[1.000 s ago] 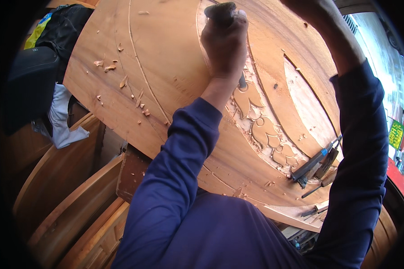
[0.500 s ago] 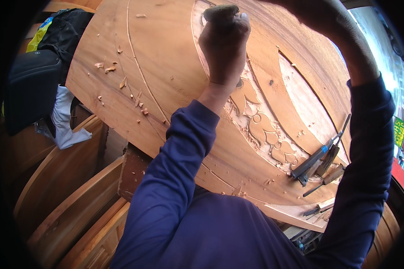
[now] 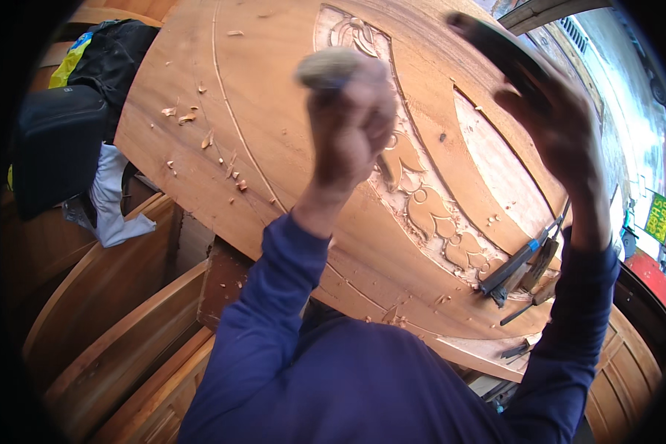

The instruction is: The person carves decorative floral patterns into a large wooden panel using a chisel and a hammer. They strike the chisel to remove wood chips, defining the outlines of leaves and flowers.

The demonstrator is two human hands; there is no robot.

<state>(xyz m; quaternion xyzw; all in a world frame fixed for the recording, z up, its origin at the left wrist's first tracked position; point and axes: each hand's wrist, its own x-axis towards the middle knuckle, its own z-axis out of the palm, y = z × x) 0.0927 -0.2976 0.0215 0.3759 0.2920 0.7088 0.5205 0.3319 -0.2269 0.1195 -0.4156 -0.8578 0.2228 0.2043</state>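
My left hand [image 3: 351, 126], blurred by motion, is closed around a tool with a rounded, worn wooden handle [image 3: 329, 68]; its blade is hidden. It hovers over a large carved wooden panel [image 3: 274, 133]. Farther right, my right hand [image 3: 559, 118] is raised above the panel's far right part and grips a dark, club-shaped striking tool [image 3: 499, 48], also smeared. Between the hands runs a recessed band of carved leaves and scrolls [image 3: 429, 211], with more carving [image 3: 351, 33] at its far end. Several carving chisels [image 3: 522, 266] lie on the panel near my right forearm.
Wood chips [image 3: 189, 118] are scattered over the panel. Curved wooden pieces [image 3: 100, 277] stand at the lower left, beside a black bag [image 3: 59, 152] and a white cloth [image 3: 111, 200]. At the right are a red surface [image 3: 655, 285] and a green-yellow sign [image 3: 658, 213].
My left hand has come nearer and slightly left with its tool, uncovering the far carving. My right hand has come down into view, showing the dark tool in it.
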